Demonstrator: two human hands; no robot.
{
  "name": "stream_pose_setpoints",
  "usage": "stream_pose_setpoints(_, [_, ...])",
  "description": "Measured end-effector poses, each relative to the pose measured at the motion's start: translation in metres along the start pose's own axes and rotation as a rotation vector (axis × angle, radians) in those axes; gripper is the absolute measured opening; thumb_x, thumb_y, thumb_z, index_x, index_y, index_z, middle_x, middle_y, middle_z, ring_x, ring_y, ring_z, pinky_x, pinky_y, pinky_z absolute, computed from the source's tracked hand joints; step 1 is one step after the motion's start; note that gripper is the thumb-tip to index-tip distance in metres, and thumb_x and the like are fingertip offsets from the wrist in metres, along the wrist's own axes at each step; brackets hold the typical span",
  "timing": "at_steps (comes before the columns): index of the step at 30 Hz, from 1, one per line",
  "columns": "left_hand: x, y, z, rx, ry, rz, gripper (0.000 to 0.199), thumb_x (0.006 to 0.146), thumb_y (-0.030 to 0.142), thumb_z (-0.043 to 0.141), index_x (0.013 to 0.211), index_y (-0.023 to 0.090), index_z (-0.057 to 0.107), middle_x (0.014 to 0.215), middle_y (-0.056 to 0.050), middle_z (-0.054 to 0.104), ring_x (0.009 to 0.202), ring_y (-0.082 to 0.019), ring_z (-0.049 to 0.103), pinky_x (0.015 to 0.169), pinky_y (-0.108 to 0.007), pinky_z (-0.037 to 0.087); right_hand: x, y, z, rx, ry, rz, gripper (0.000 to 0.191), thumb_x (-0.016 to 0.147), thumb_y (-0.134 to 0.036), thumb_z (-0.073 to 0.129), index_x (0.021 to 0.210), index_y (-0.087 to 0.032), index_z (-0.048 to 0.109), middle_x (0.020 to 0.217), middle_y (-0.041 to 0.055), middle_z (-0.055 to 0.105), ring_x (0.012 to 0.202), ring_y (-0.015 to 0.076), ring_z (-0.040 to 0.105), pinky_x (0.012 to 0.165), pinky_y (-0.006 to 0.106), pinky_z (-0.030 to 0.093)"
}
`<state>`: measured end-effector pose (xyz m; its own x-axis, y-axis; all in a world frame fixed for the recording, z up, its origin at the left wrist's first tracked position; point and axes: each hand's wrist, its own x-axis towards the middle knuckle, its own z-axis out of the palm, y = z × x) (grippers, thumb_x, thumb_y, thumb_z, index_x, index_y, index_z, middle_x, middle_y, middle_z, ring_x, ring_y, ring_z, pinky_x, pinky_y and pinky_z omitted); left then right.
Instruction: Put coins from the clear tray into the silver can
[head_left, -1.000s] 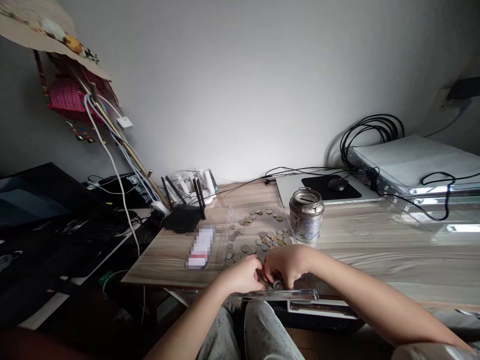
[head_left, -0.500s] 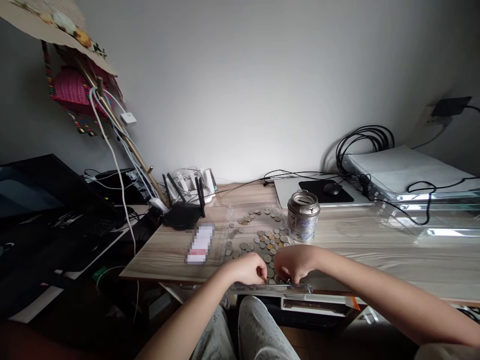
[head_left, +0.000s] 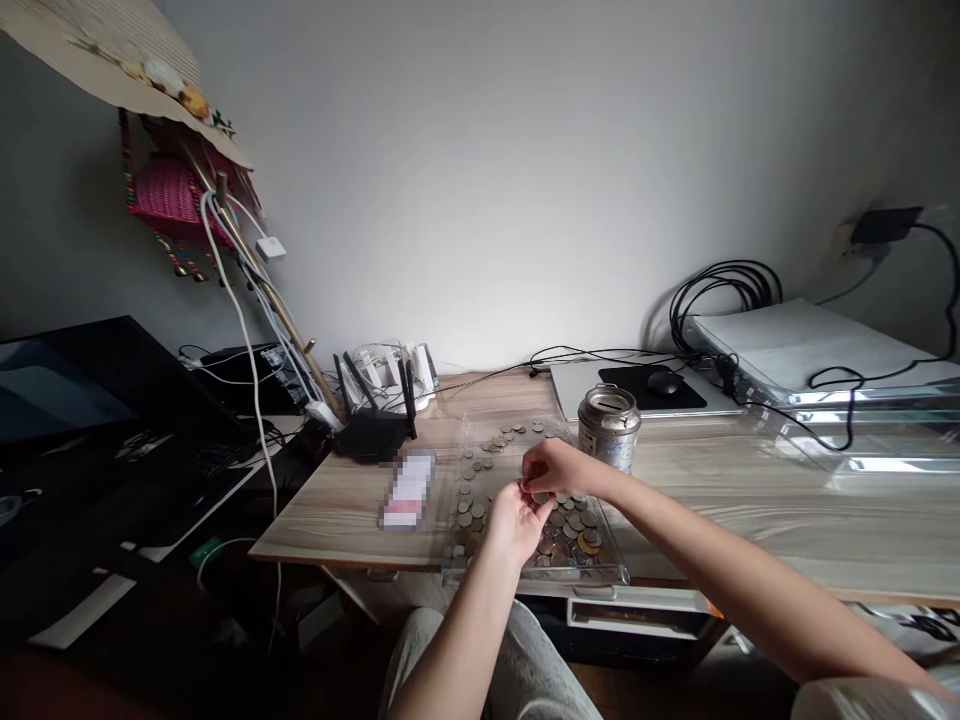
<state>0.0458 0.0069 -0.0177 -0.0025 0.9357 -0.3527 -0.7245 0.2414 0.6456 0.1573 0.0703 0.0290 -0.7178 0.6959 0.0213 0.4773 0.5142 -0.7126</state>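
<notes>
My two hands meet above a clear plastic tray [head_left: 450, 565] of loose coins [head_left: 574, 522]. My left hand [head_left: 516, 522] is palm up, its thumb and fingers closed on a coin [head_left: 540, 497]. Just above it, my right hand [head_left: 559, 467] reaches down from the right with its fingers pinched together, touching the fingertips of the left. What the right fingers hold, if anything, is hidden. A metal coin tin [head_left: 609, 425] with a slotted lid stands by the tray's right side, partly behind my right wrist.
A blurred white slip [head_left: 409, 490] lies left of the tray, near a black router [head_left: 369, 435]. Behind the tin are a black mouse [head_left: 664, 380] and its pad. Clear stacked trays [head_left: 847, 400] and cables sit at the right. A laptop [head_left: 90, 390] is far left.
Both hands have risen from the tray's near edge and come together over its middle. A coin now shows in my left fingers. Coins near the front right lie closer together.
</notes>
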Motion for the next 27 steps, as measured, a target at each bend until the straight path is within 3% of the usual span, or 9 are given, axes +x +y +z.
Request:
stream_pose_setpoints(2, [0.000, -0.004, -0.002, -0.148, 0.011, -0.023, 0.018, 0.079, 0.006, 0.039, 0.075, 0.013, 0.056, 0.075, -0.009, 0.062, 0.075, -0.015, 0.063, 0.078, -0.032, 0.052, 0.001, -0.003, 0.005, -0.084, 0.027, -0.034, 0.011, 0.066, -0.021, 0.058, 0.064, -0.012, 0.065, 0.054, 0.0009, 0.060, 0.050, 0.0097, 0.051, 0.046, 0.019, 0.033])
stream_pose_setpoints(6, [0.002, -0.007, -0.007, -0.196, 0.036, -0.048, 0.017, 0.078, 0.006, 0.041, 0.080, 0.010, 0.058, 0.075, -0.011, 0.064, 0.075, -0.017, 0.065, 0.074, -0.030, 0.054, -0.003, -0.005, 0.003, -0.128, 0.024, -0.074, 0.021, 0.074, -0.026, 0.054, 0.066, -0.013, 0.068, 0.055, 0.0030, 0.062, 0.050, 0.0103, 0.052, 0.048, 0.020, 0.035])
stream_pose_setpoints(8, [0.002, -0.008, -0.009, -0.195, 0.061, -0.030, 0.017, 0.078, 0.004, 0.041, 0.080, 0.008, 0.058, 0.075, -0.012, 0.064, 0.077, -0.018, 0.065, 0.075, -0.029, 0.054, -0.007, -0.006, -0.011, -0.137, 0.129, -0.158, 0.022, 0.076, -0.027, 0.052, 0.072, -0.014, 0.070, 0.065, 0.0045, 0.065, 0.055, 0.0107, 0.054, 0.052, 0.021, 0.037])
stream_pose_setpoints(10, [0.001, -0.009, -0.009, -0.184, 0.078, 0.005, 0.019, 0.076, 0.002, 0.041, 0.082, 0.006, 0.059, 0.078, -0.014, 0.065, 0.081, -0.019, 0.066, 0.078, -0.028, 0.053, -0.014, -0.005, -0.034, -0.170, 0.343, -0.207, 0.021, 0.076, -0.028, 0.053, 0.078, -0.016, 0.070, 0.074, 0.0051, 0.067, 0.061, 0.0114, 0.056, 0.057, 0.021, 0.039])
stream_pose_setpoints(12, [-0.001, -0.011, -0.009, -0.163, 0.069, 0.032, 0.022, 0.075, -0.001, 0.041, 0.086, 0.005, 0.059, 0.084, -0.017, 0.066, 0.085, -0.020, 0.065, 0.079, -0.028, 0.052, -0.023, -0.003, -0.063, -0.237, 0.574, -0.127, 0.019, 0.074, -0.030, 0.056, 0.079, -0.018, 0.069, 0.074, 0.0040, 0.067, 0.063, 0.0122, 0.056, 0.059, 0.022, 0.040])
stream_pose_setpoints(14, [-0.004, -0.011, -0.008, -0.137, 0.049, 0.053, 0.022, 0.075, -0.002, 0.043, 0.088, 0.004, 0.060, 0.088, -0.018, 0.066, 0.088, -0.020, 0.065, 0.078, -0.026, 0.052, -0.032, 0.004, -0.089, -0.331, 0.720, 0.040, 0.016, 0.069, -0.031, 0.059, 0.075, -0.019, 0.068, 0.070, 0.0026, 0.066, 0.062, 0.0134, 0.057, 0.057, 0.023, 0.039])
stream_pose_setpoints(17, [-0.006, -0.011, -0.007, -0.099, 0.032, 0.078, 0.016, 0.075, 0.001, 0.049, 0.085, 0.007, 0.060, 0.088, -0.016, 0.067, 0.085, -0.018, 0.065, 0.070, -0.022, 0.053, -0.041, 0.018, -0.113, -0.424, 0.719, 0.249, 0.013, 0.064, -0.028, 0.060, 0.071, -0.020, 0.068, 0.068, 0.0019, 0.066, 0.061, 0.0148, 0.057, 0.053, 0.023, 0.037])
stream_pose_setpoints(22, [-0.005, -0.012, -0.008, -0.021, 0.047, 0.072, 0.008, 0.070, 0.014, 0.064, 0.073, 0.011, 0.057, 0.068, -0.006, 0.065, 0.053, -0.006, 0.058, 0.042, -0.011, 0.038, -0.044, 0.033, -0.111, -0.453, 0.603, 0.288, 0.013, 0.064, -0.022, 0.055, 0.069, -0.020, 0.067, 0.068, 0.0015, 0.067, 0.063, 0.0148, 0.058, 0.053, 0.023, 0.038])
stream_pose_setpoints(27, [-0.006, -0.012, -0.009, 0.054, -0.038, 0.082, 0.031, 0.058, 0.032, 0.075, 0.070, 0.014, 0.053, 0.047, 0.009, 0.043, 0.032, 0.002, 0.026, 0.031, -0.012, 0.012, -0.039, 0.008, -0.084, -0.510, 0.856, 0.068, 0.020, 0.075, -0.031, 0.052, 0.081, -0.019, 0.066, 0.079, 0.0056, 0.066, 0.071, 0.0166, 0.057, 0.059, 0.025, 0.039])
